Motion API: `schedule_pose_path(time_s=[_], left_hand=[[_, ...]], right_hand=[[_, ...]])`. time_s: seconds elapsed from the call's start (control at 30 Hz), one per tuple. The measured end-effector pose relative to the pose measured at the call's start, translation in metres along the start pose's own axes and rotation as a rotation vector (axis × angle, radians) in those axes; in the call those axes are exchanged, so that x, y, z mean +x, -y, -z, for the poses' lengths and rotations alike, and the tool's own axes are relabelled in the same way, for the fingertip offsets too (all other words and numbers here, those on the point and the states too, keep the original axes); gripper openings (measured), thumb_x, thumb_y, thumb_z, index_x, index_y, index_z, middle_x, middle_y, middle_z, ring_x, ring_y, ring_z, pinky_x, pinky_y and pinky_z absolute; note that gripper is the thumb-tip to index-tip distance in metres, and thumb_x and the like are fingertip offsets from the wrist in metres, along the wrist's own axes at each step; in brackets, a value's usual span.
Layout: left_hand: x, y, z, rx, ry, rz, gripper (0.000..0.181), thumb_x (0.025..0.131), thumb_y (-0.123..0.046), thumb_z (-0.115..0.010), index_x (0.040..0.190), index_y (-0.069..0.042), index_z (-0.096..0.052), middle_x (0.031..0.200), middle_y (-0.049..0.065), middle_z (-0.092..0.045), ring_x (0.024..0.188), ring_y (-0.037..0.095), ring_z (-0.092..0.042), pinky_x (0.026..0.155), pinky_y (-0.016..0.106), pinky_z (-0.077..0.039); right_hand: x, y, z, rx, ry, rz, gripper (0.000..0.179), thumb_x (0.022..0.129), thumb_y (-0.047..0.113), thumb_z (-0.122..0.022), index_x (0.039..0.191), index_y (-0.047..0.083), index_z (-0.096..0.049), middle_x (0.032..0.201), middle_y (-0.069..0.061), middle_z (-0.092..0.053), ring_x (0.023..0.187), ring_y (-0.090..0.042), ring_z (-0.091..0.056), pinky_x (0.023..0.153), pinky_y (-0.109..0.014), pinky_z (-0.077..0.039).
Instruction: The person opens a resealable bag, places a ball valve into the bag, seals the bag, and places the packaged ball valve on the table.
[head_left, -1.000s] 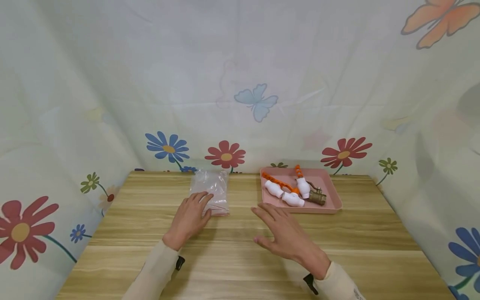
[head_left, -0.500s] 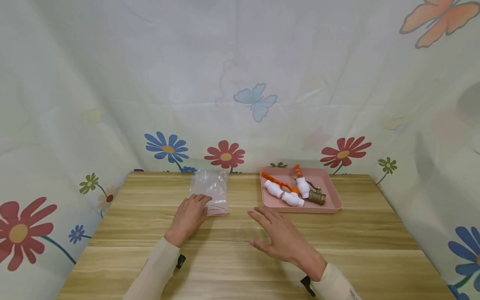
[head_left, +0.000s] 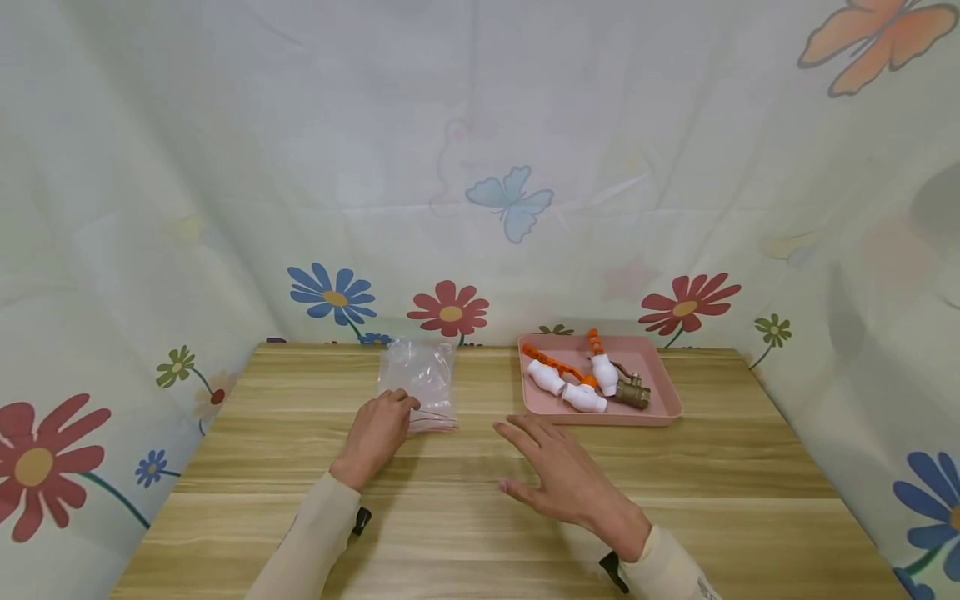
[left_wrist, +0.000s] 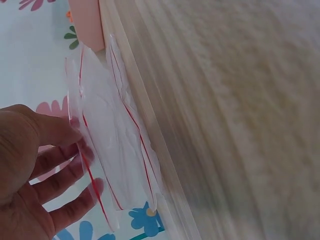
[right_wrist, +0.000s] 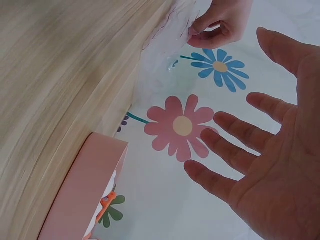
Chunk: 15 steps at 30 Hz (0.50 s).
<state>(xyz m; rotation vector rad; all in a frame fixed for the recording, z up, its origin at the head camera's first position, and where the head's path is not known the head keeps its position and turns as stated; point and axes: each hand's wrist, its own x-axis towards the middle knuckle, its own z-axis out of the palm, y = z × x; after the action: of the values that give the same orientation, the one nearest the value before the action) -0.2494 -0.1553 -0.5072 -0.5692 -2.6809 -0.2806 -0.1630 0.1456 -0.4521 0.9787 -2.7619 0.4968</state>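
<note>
Head view: on the wooden surface (head_left: 450, 517), the left hand (head_left: 377, 433) pinches the red-lined edge of a clear plastic bag (head_left: 426, 371); the right hand (head_left: 566, 477) hovers with fingers apart, near the pink tray (head_left: 663, 400) containing white valves (head_left: 585, 399) and one brass valve (head_left: 633, 395).

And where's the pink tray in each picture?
Head: tray, right of and below centre.
Left wrist: tray, top left, only a piece, cut off by the top edge.
Right wrist: tray, bottom left, cut off by the bottom edge.
Shared landmark: the clear bags, in all three.
</note>
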Motion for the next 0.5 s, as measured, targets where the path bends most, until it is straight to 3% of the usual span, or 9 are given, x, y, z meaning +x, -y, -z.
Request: schedule_pose_path(time_s=[0.3, 0.5], left_hand=[[0.001, -0.001, 0.005, -0.032, 0.013, 0.056, 0.009, 0.087, -0.004, -0.066, 0.091, -0.011, -0.07, 0.086, 0.003, -0.064, 0.077, 0.019, -0.062, 0.065, 0.037, -0.055], [0.001, -0.005, 0.013, -0.044, -0.028, 0.079, 0.008, 0.086, -0.008, -0.072, 0.092, -0.011, -0.07, 0.09, 0.004, -0.066, 0.076, 0.019, -0.061, 0.066, 0.037, -0.056]], right_hand=[[0.003, 0.001, -0.001, -0.01, -0.007, 0.01, 0.071, 0.087, 0.046, -0.071, 0.147, 0.021, -0.043, 0.148, -0.008, -0.048, 0.138, -0.03, -0.045, 0.106, -0.055, -0.042], [0.007, 0.003, 0.0, -0.008, -0.025, 0.011, 0.07, 0.087, 0.043, -0.072, 0.147, 0.019, -0.044, 0.146, -0.009, -0.049, 0.132, -0.03, -0.051, 0.102, -0.053, -0.046]])
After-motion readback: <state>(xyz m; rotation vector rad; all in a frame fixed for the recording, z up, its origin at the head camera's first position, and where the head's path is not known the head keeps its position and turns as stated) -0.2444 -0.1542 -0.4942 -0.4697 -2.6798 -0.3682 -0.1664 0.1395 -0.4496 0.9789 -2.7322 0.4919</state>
